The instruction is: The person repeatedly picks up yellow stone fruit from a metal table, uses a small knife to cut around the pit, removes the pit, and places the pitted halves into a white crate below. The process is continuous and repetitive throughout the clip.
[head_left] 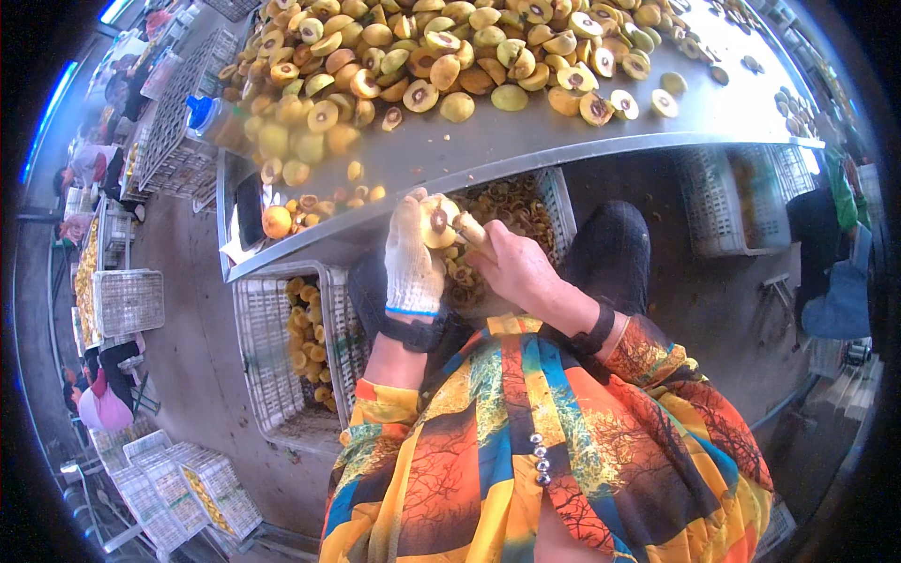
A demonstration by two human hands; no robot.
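My left hand (412,263), in a white knitted glove, is closed around a halved yellow fruit (435,223) with its brown centre facing up. My bare right hand (522,269) grips a short tool with a light, thick handle (477,235). The tool's tip meets the cut face of the fruit; its exact shape is too small to make out. Beneath both hands, a crate (560,212) holds brown scraps and fruit pieces. Just beyond them is the metal table (526,141), heaped with halved fruit (413,61).
At my left knee stands a white crate (246,324) with yellow fruit halves (305,328). A blue-capped bottle (214,122) and a dark flat object (249,211) are on the table's left. Another crate (718,202) sits under the table. Other people work at both sides.
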